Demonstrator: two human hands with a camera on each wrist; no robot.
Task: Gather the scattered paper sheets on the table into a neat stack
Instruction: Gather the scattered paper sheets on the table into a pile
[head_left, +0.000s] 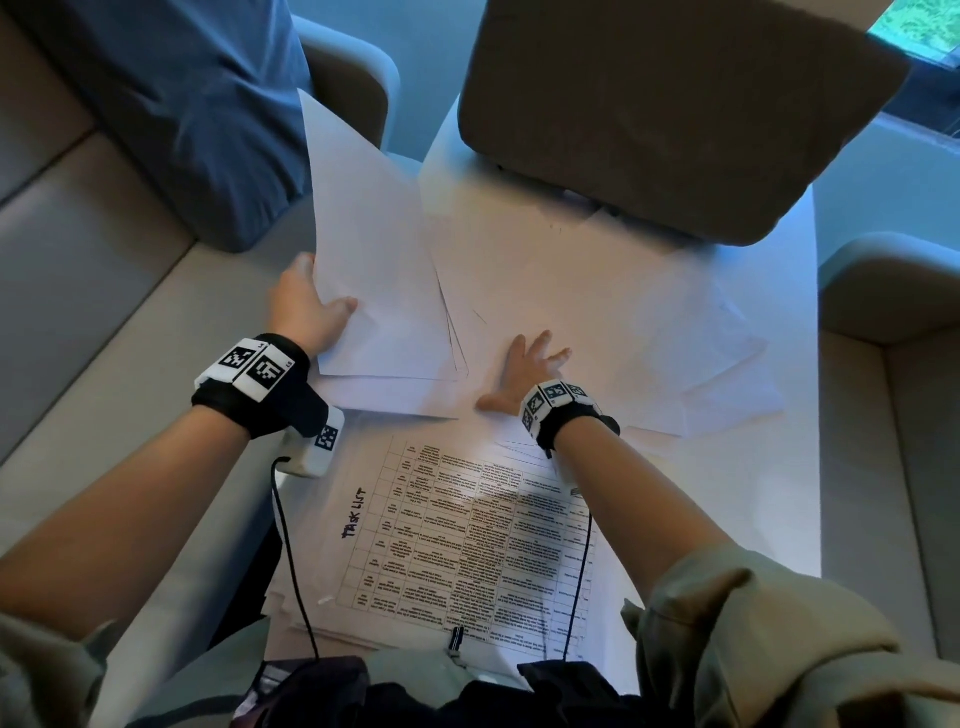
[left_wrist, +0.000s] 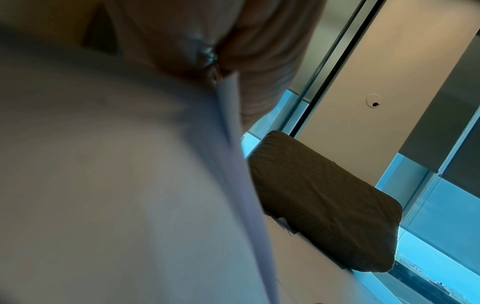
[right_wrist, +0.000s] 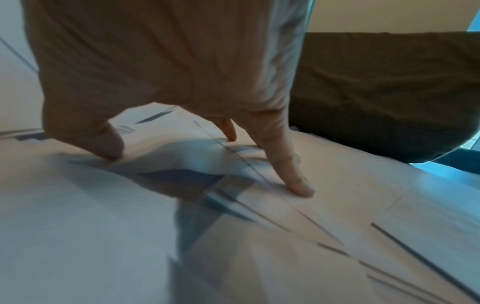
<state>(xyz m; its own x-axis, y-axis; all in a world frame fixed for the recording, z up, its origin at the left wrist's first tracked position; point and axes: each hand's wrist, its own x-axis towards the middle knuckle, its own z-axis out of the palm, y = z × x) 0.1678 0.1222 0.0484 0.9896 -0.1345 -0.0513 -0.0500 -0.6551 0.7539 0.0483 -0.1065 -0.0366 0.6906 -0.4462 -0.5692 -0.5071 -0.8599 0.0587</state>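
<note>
Several blank white sheets (head_left: 597, 312) lie fanned over the white table (head_left: 779, 493). My left hand (head_left: 306, 306) grips the left edge of a small bundle of sheets (head_left: 379, 270), thumb on top, the bundle tilted up off the table; the left wrist view shows this bundle (left_wrist: 130, 185) edge-on against the hand. My right hand (head_left: 524, 371) is spread flat, fingertips (right_wrist: 298, 185) pressing on loose sheets (right_wrist: 337, 195) that bulge slightly between thumb and fingers. A printed sheet marked "TASK LIST" (head_left: 467, 530) lies on a stack near my body.
A dark brown cushion (head_left: 675, 114) rests on the table's far end, over some paper. Another person's blue-clad leg (head_left: 197, 114) is on the beige bench (head_left: 78, 270) at left. A beige seat (head_left: 893, 312) stands at right. Cables hang from both wrist cameras.
</note>
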